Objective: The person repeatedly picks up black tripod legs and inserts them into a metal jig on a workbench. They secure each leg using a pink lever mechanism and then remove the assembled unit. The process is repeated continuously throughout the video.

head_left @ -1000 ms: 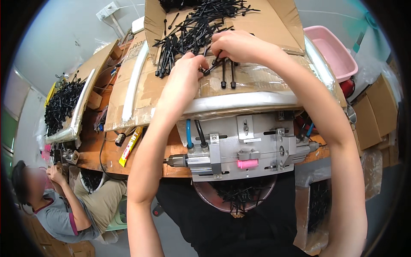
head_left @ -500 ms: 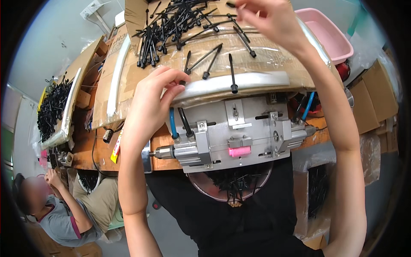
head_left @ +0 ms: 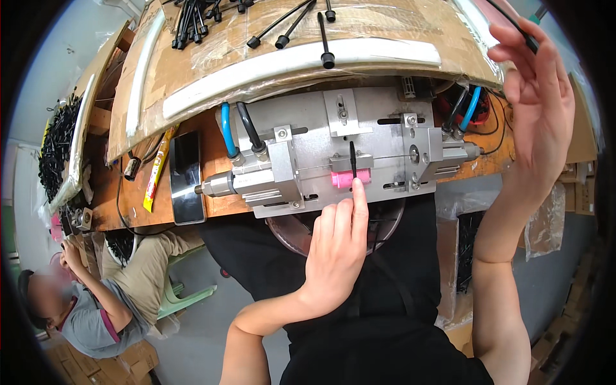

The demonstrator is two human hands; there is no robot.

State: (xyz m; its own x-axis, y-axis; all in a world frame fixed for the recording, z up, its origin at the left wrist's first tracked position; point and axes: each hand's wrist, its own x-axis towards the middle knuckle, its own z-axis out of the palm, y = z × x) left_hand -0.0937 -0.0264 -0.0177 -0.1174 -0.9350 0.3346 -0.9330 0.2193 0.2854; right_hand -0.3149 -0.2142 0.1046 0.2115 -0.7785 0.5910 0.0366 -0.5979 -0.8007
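Wood bench [head_left: 213, 151]: L fingers [head_left: 360, 208] on blk rod [head_left: 353, 158], grip unclear; R fingers [head_left: 548, 63] gripping another [head_left: 531, 43].

Looks like a workshop, judging by the metal fixture [head_left: 378, 109] with hoses [head_left: 225, 128] on the wooden desk [head_left: 226, 206]. Shows black rods [head_left: 325, 42] on cardboard [head_left: 404, 25] and a co-worker [head_left: 96, 324] seated nearby.

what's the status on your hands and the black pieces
Left hand: index finger against black piece at pink cylinder. Right hand: raised, holding another black piece. Nothing visibly in the way.
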